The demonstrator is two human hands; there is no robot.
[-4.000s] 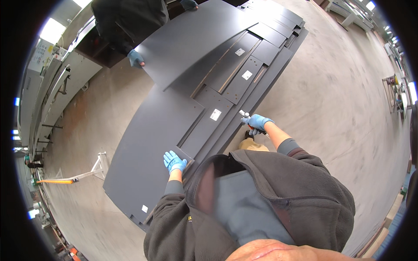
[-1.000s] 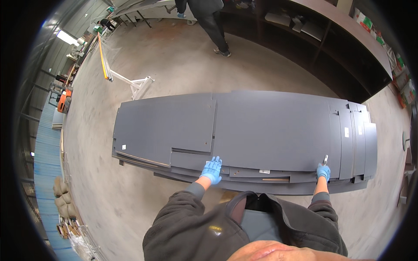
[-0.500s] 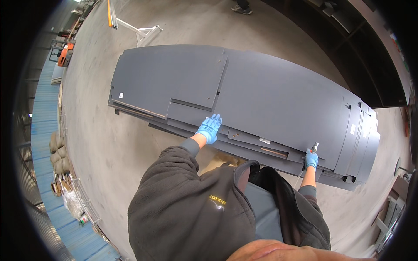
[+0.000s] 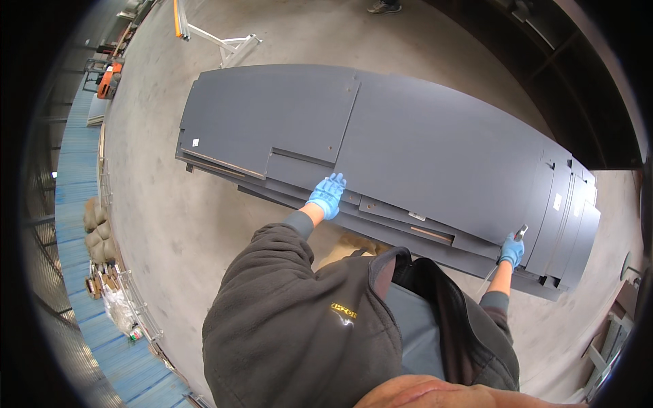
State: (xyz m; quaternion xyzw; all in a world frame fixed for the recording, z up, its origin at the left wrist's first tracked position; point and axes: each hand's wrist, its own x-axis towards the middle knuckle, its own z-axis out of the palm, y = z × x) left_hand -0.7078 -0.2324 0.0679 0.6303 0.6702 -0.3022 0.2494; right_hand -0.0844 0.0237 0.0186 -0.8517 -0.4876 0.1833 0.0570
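Note:
Grey flat panels [image 4: 435, 143] of several sizes lie stacked in front of me. My left hand [image 4: 328, 195], in a blue glove, rests flat with fingers stretched out on the near edge of the stack, left of the middle. Farther right, my gloved right hand [image 4: 512, 251] is closed around a small gun-shaped tool [image 4: 522, 232], whose metal tip shows above the fingers. A thin hose or cord trails from it toward my sleeve. The tool is just above the right part of the large top panel; whether it touches cannot be seen.
A white stand [image 4: 235, 47] with an orange part stands beyond the stack's left end. Dark shelving [image 4: 578, 95] curves along the far right. A person's shoe [image 4: 384, 7] shows at the top. Sacks [image 4: 100, 234] and bundled items line the left side.
My right hand has moved right along the near edge with the tool, whose tip now points more to the upper right. My left hand stays flat on the panels.

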